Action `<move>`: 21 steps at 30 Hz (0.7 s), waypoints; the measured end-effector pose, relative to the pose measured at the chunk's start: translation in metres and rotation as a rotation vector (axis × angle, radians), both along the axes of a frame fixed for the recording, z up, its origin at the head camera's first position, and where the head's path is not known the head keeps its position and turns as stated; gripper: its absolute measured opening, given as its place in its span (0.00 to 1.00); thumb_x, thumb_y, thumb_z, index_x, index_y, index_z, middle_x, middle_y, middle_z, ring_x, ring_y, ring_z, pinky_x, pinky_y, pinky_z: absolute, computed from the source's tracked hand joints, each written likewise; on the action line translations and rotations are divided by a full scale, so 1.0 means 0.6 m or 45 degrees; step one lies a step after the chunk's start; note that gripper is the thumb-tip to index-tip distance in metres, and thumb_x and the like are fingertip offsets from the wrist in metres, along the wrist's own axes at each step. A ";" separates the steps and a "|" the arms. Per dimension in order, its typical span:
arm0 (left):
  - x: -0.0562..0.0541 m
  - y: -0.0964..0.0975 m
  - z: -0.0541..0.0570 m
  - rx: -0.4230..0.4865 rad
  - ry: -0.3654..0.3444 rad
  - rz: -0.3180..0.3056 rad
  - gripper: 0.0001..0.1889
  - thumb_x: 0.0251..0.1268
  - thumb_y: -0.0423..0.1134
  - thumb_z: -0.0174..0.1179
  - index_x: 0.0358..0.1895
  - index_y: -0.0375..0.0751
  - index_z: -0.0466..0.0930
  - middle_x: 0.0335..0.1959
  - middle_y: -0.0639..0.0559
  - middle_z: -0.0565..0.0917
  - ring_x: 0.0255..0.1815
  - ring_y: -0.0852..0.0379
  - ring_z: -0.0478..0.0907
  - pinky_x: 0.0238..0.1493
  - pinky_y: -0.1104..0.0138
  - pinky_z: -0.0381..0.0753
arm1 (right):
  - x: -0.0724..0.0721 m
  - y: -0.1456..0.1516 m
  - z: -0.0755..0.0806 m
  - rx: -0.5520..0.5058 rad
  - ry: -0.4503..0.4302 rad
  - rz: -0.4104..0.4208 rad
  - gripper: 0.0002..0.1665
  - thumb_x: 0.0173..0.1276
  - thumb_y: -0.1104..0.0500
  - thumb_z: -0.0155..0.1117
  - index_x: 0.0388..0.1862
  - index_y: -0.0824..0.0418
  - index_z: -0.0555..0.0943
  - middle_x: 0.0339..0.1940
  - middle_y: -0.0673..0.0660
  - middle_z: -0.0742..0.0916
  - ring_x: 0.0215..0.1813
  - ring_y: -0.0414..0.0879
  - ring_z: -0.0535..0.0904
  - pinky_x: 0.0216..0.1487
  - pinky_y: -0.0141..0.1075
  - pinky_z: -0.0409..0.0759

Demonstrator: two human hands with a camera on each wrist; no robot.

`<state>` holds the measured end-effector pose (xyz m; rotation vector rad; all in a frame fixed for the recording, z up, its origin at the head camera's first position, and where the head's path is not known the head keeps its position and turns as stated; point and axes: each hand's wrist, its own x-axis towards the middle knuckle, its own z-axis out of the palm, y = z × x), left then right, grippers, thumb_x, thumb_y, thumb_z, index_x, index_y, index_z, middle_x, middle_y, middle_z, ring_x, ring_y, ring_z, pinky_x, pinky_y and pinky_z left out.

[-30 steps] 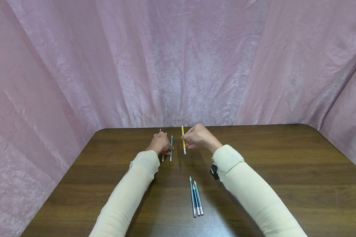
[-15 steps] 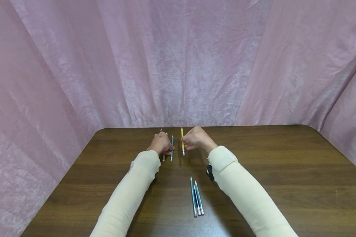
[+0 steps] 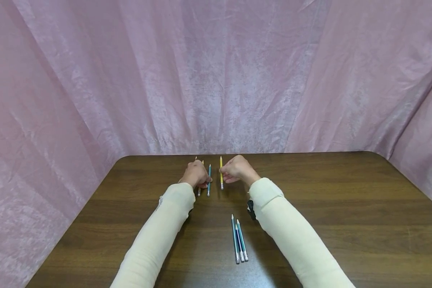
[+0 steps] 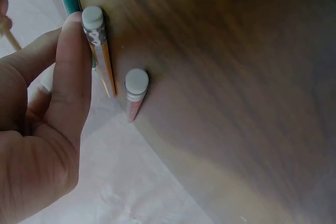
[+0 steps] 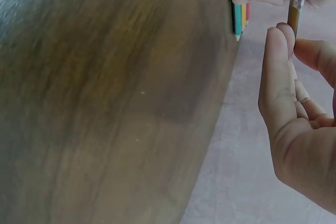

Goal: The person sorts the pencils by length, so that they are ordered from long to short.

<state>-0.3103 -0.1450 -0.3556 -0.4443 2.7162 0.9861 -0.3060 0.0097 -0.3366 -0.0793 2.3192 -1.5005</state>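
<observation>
Pinching a yellow pencil (image 3: 221, 179) in a nearly closed grip with the right hand (image 3: 239, 168), near the desk's (image 3: 363, 208) far edge. Pinching a teal pencil (image 3: 209, 171) likewise in the left hand (image 3: 195, 174), just beside an orange pencil (image 4: 101, 47).

Shown without legible text, label, brand, number or sign, from the slim yellow wooden pencil (image 3: 221, 179) and slim teal wooden pencil (image 3: 209, 189) to the loose trio of teal and dark-blue pencils (image 3: 239, 242), the small black wrist-worn object (image 3: 251, 209) and the brown wood-grain table (image 3: 331, 200)
</observation>
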 end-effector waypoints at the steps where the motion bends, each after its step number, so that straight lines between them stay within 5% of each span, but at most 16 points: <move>1: 0.000 0.000 0.000 0.006 0.002 -0.004 0.08 0.58 0.31 0.73 0.25 0.32 0.84 0.19 0.44 0.84 0.12 0.58 0.81 0.21 0.67 0.86 | -0.001 0.000 -0.003 0.000 -0.003 -0.006 0.09 0.69 0.67 0.65 0.43 0.74 0.84 0.24 0.58 0.85 0.26 0.44 0.84 0.39 0.38 0.89; 21: 0.001 -0.002 -0.001 -0.008 -0.001 -0.027 0.08 0.59 0.32 0.72 0.25 0.33 0.85 0.20 0.45 0.84 0.14 0.58 0.81 0.22 0.67 0.86 | -0.009 -0.016 -0.039 0.001 -0.113 -0.053 0.06 0.69 0.69 0.64 0.35 0.73 0.81 0.22 0.58 0.83 0.23 0.44 0.81 0.37 0.38 0.89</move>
